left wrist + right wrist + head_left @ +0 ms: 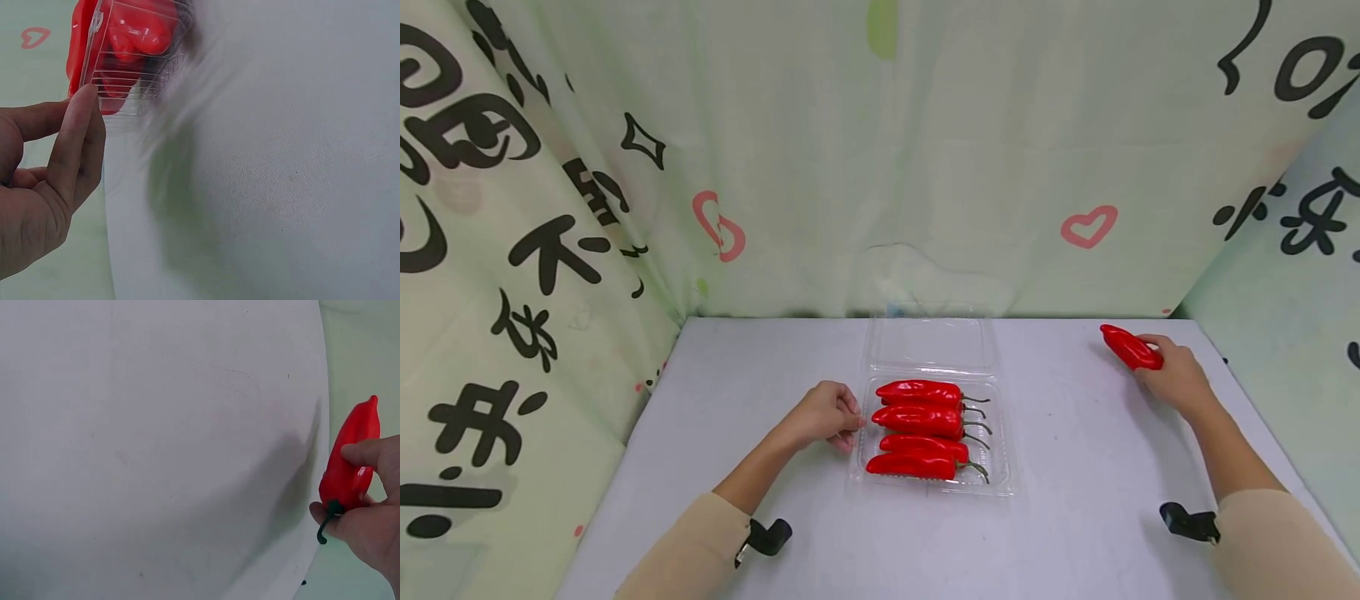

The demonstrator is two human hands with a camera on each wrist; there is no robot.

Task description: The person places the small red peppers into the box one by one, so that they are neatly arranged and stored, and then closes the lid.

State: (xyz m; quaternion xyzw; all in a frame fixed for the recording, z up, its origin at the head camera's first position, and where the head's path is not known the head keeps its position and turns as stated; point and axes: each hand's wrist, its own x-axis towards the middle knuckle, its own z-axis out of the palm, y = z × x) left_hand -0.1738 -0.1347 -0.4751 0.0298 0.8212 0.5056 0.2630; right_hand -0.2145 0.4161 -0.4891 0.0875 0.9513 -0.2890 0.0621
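Note:
A clear plastic clamshell box (pixel 1004 433) lies on the table with its lid (pixel 934 343) folded back. Several red peppers (pixel 917 418) with green stems are in it side by side, stems to the right. My left hand (pixel 827 415) pinches the box's left edge between thumb and fingertips, seen closely beside the box wall (pixel 134 74) in the left wrist view. Off to the right, my right hand (pixel 1176 377) grips another red pepper (pixel 1129 347) above the table. In the right wrist view this pepper (pixel 345 475) has its tip up and its curved green stem down.
The white table (pixel 1075 517) ends at a printed pale green curtain (pixel 880 167) at the back. More curtain hangs along the left and right sides. Black wrist cameras (pixel 769 537) are strapped over the beige sleeves (pixel 692 546).

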